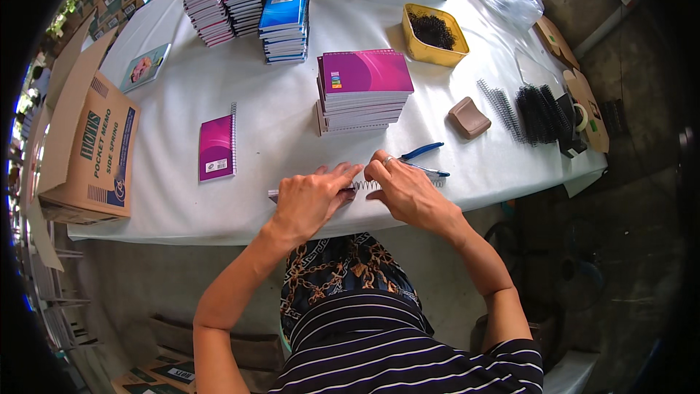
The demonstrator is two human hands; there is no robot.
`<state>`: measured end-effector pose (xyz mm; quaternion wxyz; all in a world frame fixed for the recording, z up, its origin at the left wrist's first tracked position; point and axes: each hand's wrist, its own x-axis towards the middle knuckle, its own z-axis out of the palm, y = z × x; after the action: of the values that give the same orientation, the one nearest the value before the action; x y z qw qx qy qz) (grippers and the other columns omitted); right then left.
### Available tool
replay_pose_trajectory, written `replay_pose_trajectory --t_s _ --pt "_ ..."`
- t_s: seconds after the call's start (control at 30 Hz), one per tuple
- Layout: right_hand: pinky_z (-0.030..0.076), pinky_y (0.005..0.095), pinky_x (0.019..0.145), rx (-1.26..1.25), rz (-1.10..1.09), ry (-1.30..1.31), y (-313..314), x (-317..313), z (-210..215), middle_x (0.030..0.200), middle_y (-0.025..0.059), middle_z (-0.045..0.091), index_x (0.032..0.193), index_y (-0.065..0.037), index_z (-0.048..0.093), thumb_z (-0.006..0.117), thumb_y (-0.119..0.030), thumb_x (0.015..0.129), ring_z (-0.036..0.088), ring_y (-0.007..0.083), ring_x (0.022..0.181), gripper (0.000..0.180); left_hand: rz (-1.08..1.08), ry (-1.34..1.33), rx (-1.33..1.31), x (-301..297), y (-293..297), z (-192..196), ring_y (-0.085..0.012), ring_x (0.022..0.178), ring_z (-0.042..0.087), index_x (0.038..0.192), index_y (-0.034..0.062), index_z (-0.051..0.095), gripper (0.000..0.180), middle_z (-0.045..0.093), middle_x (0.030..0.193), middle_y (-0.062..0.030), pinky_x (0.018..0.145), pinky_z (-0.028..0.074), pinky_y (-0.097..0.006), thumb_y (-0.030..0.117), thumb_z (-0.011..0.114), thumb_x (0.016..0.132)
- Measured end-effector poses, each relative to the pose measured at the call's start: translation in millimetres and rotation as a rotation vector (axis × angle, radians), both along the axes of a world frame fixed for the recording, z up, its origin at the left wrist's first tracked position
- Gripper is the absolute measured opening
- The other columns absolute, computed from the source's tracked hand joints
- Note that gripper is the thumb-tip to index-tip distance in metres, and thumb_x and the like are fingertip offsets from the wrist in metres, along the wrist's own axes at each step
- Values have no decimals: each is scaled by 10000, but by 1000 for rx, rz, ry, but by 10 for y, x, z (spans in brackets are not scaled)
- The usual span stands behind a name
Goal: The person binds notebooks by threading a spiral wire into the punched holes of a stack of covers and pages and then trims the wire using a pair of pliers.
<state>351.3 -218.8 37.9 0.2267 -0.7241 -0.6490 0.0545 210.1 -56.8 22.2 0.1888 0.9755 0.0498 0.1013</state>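
At the table's [164,208] near edge, pad [273,194] is held by the left hand [302,201]; coil [363,185] is straddled by the right hand [412,190], pinch unclear. Likely light, springy, easily bent: best gripped beside pad.

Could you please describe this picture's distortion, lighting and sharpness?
Head view: fisheye distortion bows the near edge of the white table and the corners go black; highlights glint on the plastic bag; the left hand and right hand look fairly sharp.

The left hand [310,201] covers what seems a notebook [273,195]. The right hand [410,191] lies over a spiral coil [363,185], beside pliers [423,150].
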Motion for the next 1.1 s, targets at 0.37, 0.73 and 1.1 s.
replay_pose_trajectory --t_s 0.37,0.73,1.1 --pt "501 429 774 -287 47 51 9 -20 0 1071 181 597 1014 -27 571 671 -124 855 601 344 1016 212 -33 119 1 7 -11 89 -262 851 713 1336 302 570 461 682 1203 -6 710 585 -401 372 652 888" --pt "481 441 925 -324 -633 -109 -793 2005 -125 1294 190 576 1224 -153 594 816 -470 710 577 333 1156 644 -134 7 219 -130 149 -57 -269 940 692 1352 293 545 524 676 1198 -2 710 585 -401 451 631 860" --pt "394 389 1058 -303 322 832 222 508 -83 1283 209 614 1239 15 644 593 -426 928 572 304 1194 542 -149 316 62 -226 470 75 -322 811 694 1398 251 502 632 724 952 -96 654 544 -437 476 665 831"
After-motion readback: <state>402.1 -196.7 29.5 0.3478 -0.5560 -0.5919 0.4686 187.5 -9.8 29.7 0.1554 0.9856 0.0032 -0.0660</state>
